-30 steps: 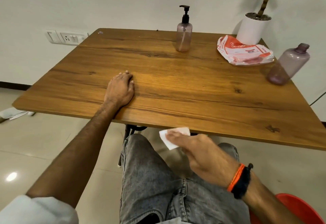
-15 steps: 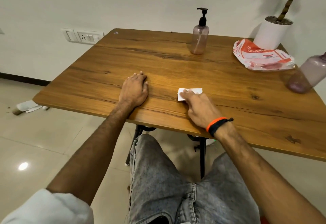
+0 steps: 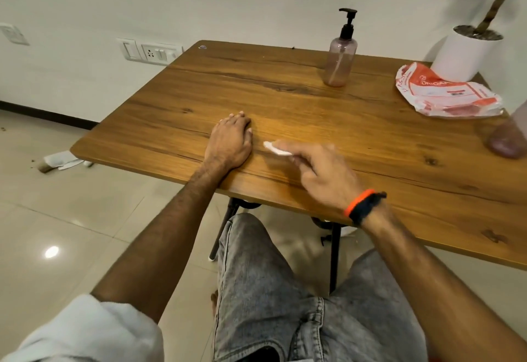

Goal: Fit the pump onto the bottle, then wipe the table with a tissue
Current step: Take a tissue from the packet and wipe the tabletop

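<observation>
A tinted bottle point(image 3: 340, 60) with a black pump point(image 3: 347, 23) fitted on top stands upright at the far side of the wooden table point(image 3: 313, 110). My right hand point(image 3: 319, 173) hovers near the table's front edge and pinches a small white tissue point(image 3: 275, 148) at its fingertips; the hand is blurred. Whether the tissue touches the wood I cannot tell. My left hand point(image 3: 229, 142) rests on the table just left of the tissue, fingers curled under and holding nothing.
A red-and-white tissue pack point(image 3: 445, 92) lies at the back right, in front of a white plant pot point(image 3: 464, 53). A second tinted bottle point(image 3: 509, 137) without a pump is cut off at the right edge. Wall sockets point(image 3: 149, 52) sit left of the table.
My right hand brought the tissue up from under the table edge onto the table, then slid it left toward my left hand. The left hand stayed put.
</observation>
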A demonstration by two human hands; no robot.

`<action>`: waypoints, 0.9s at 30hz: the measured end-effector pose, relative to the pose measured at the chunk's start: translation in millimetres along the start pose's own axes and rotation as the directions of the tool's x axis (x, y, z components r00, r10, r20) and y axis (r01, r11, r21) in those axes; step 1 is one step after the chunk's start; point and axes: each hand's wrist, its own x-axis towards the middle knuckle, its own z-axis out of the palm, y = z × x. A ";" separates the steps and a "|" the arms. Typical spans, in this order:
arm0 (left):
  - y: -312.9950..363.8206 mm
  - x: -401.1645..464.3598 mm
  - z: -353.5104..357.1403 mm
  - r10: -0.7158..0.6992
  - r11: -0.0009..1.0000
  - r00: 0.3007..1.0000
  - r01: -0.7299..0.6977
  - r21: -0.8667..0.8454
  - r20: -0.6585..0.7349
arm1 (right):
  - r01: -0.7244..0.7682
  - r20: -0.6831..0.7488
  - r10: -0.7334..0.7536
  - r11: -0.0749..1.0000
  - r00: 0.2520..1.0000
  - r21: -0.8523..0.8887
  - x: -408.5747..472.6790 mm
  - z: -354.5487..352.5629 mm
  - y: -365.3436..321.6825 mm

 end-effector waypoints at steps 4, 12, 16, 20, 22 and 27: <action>0.9 0.7 -0.6 -0.011 1.000 1.000 0.011 0.011 0.000 | -0.077 0.094 0.103 0.965 0.990 -0.251 35.3 20.6 11.1; 0.6 1.5 0.2 0.005 1.000 1.000 -0.005 0.012 -0.009 | 0.271 0.354 -0.175 0.931 0.919 -0.243 -28.6 50.9 -16.8; -0.2 0.6 0.3 0.004 1.000 1.000 -0.004 -0.001 -0.004 | 0.180 0.233 -0.214 0.971 0.949 0.157 -36.6 24.6 -16.3; -1.3 1.5 -1.5 0.018 1.000 1.000 -0.017 -0.020 0.019 | 0.018 -0.042 -0.007 0.964 0.999 0.264 -4.6 -11.8 14.9; -1.2 3.2 -2.6 0.019 1.000 0.999 -0.018 -0.009 0.026 | -0.058 -0.111 0.078 0.983 0.991 0.173 14.9 -22.2 35.9; 3.5 16.0 -2.9 0.038 0.998 0.999 -0.039 0.042 0.019 | -0.212 -0.150 0.198 0.974 0.969 -0.081 56.2 -36.7 86.3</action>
